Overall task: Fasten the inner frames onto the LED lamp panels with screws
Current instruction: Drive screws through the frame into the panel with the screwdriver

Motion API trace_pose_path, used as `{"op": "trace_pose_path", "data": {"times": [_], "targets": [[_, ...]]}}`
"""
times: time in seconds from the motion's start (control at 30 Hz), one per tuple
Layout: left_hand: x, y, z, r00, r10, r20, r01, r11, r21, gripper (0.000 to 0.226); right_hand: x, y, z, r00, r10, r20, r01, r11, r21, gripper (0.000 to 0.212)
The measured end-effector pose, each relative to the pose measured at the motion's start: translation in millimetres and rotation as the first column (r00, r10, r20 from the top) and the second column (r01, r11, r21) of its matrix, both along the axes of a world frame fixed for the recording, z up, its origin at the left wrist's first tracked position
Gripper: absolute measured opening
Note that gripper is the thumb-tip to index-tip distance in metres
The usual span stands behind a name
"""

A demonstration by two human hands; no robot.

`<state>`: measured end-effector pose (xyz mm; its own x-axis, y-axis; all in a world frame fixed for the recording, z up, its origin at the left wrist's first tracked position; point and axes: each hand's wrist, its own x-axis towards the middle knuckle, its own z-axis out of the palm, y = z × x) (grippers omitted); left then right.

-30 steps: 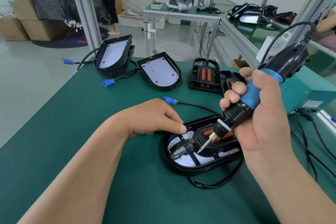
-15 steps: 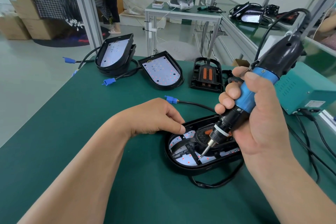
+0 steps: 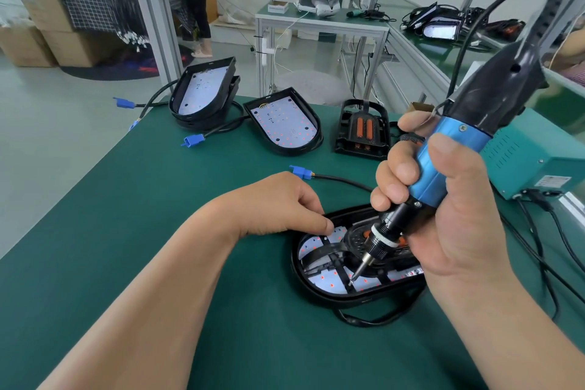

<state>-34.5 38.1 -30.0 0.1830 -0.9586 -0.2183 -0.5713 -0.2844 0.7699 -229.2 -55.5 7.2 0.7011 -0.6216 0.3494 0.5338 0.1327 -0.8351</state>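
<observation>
A black LED lamp panel (image 3: 319, 293) lies on the green table in front of me, with a black inner frame (image 3: 336, 263) seated in it over the white LED board. My right hand (image 3: 443, 215) grips a blue and black electric screwdriver (image 3: 443, 165); its bit tip touches the frame near the panel's near edge. My left hand (image 3: 278, 206) rests on the panel's left rim, fingers curled, thumb tip pressing at the rim. Whether it pinches anything is hidden.
Stacked lamp panels (image 3: 202, 95) and a single panel (image 3: 285, 127) lie at the back of the table, beside another inner frame (image 3: 362, 130) with orange cells. A teal power unit (image 3: 531, 161) stands at right with cables. Blue connectors (image 3: 300, 171) lie nearby. A person stands far back.
The screwdriver has tilted more upright and its bit has moved down and left from the frame's middle to a point near the panel's near edge. My left hand has stayed put.
</observation>
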Motion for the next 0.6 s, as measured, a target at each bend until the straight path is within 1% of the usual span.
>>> {"op": "trace_pose_path", "data": {"times": [0.17, 0.33, 0.37, 0.43, 0.47, 0.6], "targets": [[-4.0, -0.8, 1.6, 0.999, 0.016, 0.045, -0.017, 1.000, 0.017, 0.035, -2.4, 0.3, -1.0, 0.999, 0.034, 0.023, -0.033, 0.999, -0.016, 0.027], [-6.3, -0.8, 1.2, 0.999, 0.025, 0.044, -0.025, 1.000, 0.000, 0.035, -3.5, 1.1, -1.9, 0.991, 0.121, 0.049, -0.119, 0.991, -0.054, 0.023], [-6.5, -0.7, 1.0, 0.999, 0.026, 0.041, -0.026, 1.000, -0.001, 0.036, -3.1, 1.0, -1.7, 0.988, 0.144, 0.053, -0.141, 0.988, -0.060, 0.024], [-6.4, -1.0, 0.1, 0.999, 0.029, 0.038, -0.029, 1.000, -0.002, 0.037, -2.6, 0.4, -1.3, 0.981, 0.188, 0.056, -0.185, 0.981, -0.061, 0.037], [-6.4, -1.3, -0.4, 0.999, 0.031, 0.037, -0.030, 1.000, -0.003, 0.038, -2.7, 0.2, -1.3, 0.978, 0.202, 0.058, -0.199, 0.978, -0.059, 0.040], [-6.4, -3.2, -0.9, 0.998, 0.027, 0.049, -0.027, 1.000, -0.007, 0.036, -2.7, 0.6, -1.7, 0.971, 0.230, 0.063, -0.226, 0.972, -0.072, 0.039]]}}
